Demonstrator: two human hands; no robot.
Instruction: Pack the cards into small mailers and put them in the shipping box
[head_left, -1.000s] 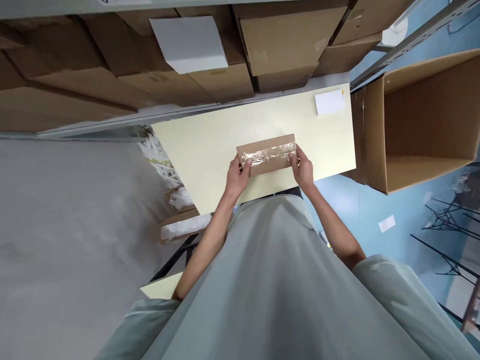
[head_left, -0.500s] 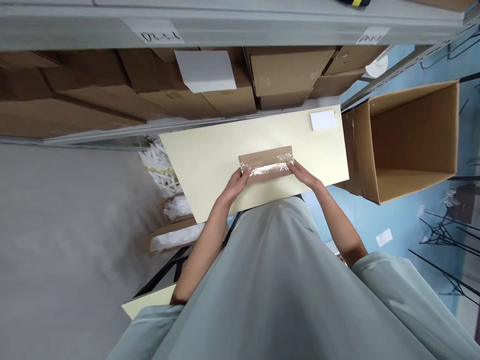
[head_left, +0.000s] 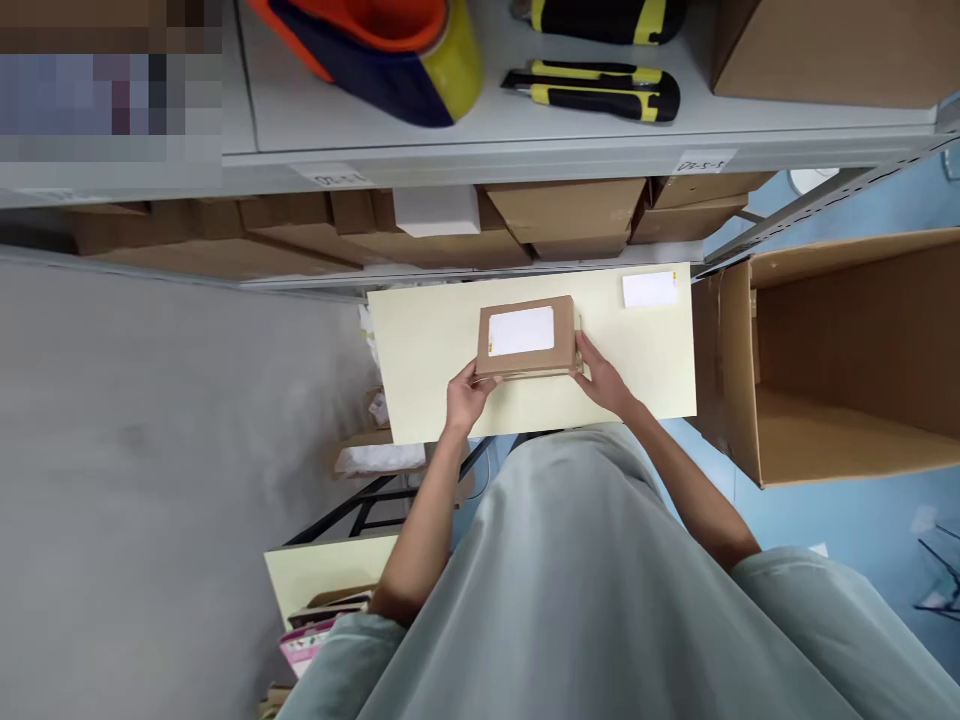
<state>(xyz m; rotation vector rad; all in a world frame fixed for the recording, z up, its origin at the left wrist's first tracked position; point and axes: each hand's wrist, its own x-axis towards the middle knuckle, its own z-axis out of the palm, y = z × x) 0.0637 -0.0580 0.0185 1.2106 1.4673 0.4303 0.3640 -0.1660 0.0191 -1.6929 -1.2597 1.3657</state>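
Note:
A small brown cardboard box (head_left: 564, 345) with a white label (head_left: 521, 331) on its upper face is held over the pale yellow board (head_left: 427, 350). My left hand (head_left: 466, 398) grips its lower left corner, the thumb along the near edge. At the right end, my right hand (head_left: 602, 378) holds the box with its fingers against the side. Clear tape shows along the near and right edges. Another white label (head_left: 649, 289) lies on the board, to the right of the box.
A large open carton (head_left: 739, 380) stands right of the board. Beyond the board, a grey metal shelf (head_left: 450, 165) holds cartons (head_left: 570, 212), two yellow-black cutters (head_left: 600, 92) and a tape dispenser (head_left: 450, 75). Boxes lie low at the left.
The box has turned over in my hands: the taped face was up before, and the labelled face shows now. The view has shifted, showing more of the upper shelf.

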